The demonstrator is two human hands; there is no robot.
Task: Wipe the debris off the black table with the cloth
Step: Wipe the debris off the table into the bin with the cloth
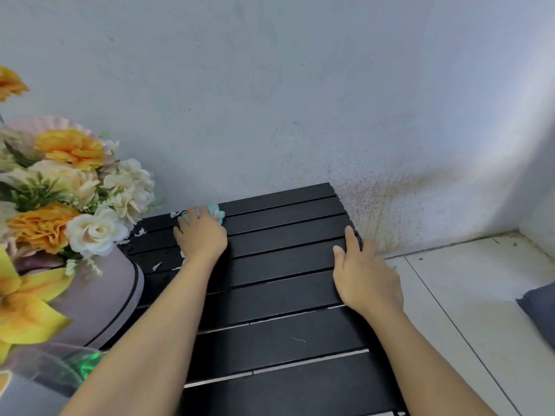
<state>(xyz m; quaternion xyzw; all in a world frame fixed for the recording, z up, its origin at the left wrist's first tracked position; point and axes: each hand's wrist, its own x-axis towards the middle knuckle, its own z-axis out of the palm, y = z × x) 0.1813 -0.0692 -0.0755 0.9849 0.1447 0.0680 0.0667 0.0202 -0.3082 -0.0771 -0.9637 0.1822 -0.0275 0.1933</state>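
- Pressing down: the left fingers (192,217) lie close together and fairly flat over a bunched pale turquoise cloth (217,212), pinning it to the slats. No pinch is visible.
- The left hand (200,235) covers most of the cloth. Only its far edge shows past the fingertips.
- The cloth sits on the far left part of the black table (285,295), on the slats nearest the wall (270,100).
- The right fingers (350,239) are extended and relaxed along the table's right edge. The outer ones drape over the side, and I cannot tell whether they curl under.
- The right hand (365,274) rests there holding nothing, with the thumb lying on the top surface.
- Debris (139,232): small white flakes are scattered on the slats left of the left hand, with a few near the wrist.
- At the table's left side is a lilac round box (99,295) with a dark rim line, filled with artificial flowers (69,187) in orange, cream and yellow.
- To the right of the table is a white tiled floor (480,295). A grey cushion (540,304) is cut off at the frame edge.
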